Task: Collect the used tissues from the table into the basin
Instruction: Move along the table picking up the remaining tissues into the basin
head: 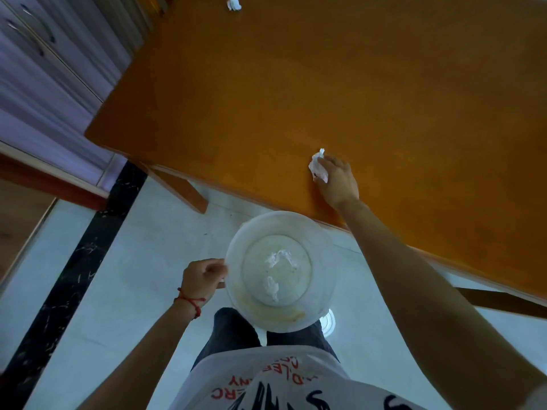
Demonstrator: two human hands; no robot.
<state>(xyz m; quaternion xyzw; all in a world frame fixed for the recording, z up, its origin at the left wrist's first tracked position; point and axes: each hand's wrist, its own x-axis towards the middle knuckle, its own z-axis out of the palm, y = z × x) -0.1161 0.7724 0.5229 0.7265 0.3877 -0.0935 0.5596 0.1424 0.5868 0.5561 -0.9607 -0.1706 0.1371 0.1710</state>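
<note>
Head view, looking down: the right hand (336, 180) reaches over the near edge of the orange-brown wooden counter (296, 84) and its fingers are closed on a crumpled white used tissue (318, 167), which lies close to that near edge. Whether the wad has left the wood cannot be told. The left hand (204, 278) is clamped on the left rim of the round translucent white plastic basin (233, 297), which it carries over the pale tiled floor (118, 291), just off the counter's near edge. Two white tissue wads (278, 258) already lie on the basin's bottom. A second crumpled white tissue (233, 3) sits well apart, at the counter's far edge toward the left corner.

The tissue looks almost weightless, soft and easily squashed, so a light pinch across the bulk of the wad should hold it; a loose flap could tear or unfold if taken alone. The likely job in hand is carrying this wad across to the basin, with the far tissue left to fetch
</note>
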